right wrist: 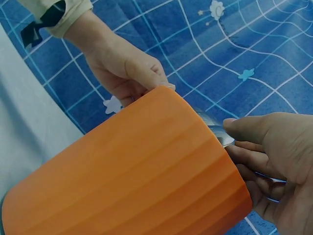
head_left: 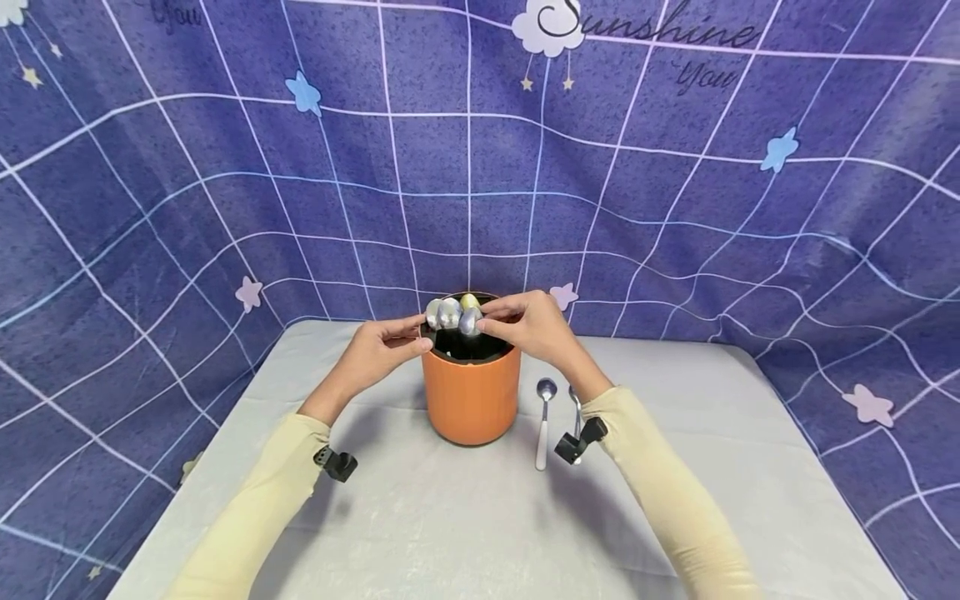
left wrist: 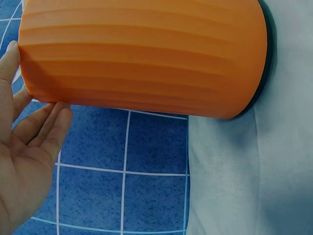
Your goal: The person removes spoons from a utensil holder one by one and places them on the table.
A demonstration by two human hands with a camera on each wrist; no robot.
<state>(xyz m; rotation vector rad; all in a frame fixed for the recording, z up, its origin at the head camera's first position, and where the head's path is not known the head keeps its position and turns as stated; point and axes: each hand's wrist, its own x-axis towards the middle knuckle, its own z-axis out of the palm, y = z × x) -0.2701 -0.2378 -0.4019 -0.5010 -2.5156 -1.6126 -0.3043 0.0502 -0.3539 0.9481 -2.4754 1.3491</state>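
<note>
An orange ribbed pot [head_left: 471,400] with a dark inside stands near the back of the table. Several spoons [head_left: 449,313] poke out of it, bowls up, one of them yellowish [head_left: 469,302]; their handles are hidden inside. At the pot's left rim, my left hand [head_left: 378,350] holds the edge between thumb and fingers. My right hand [head_left: 531,327], over the right rim, pinches a silver spoon [head_left: 470,322] by its bowl. In the right wrist view, that spoon's bowl [right wrist: 224,136] shows just past the rim, beside my thumb.
Right of the pot, a spoon with a white handle [head_left: 542,433] lies on the pale tablecloth [head_left: 420,517]. Another spoon [head_left: 576,402] lies beside it, partly hidden by my right wrist and its black camera mount [head_left: 581,442]. Behind the table hangs a blue gridded curtain [head_left: 435,217].
</note>
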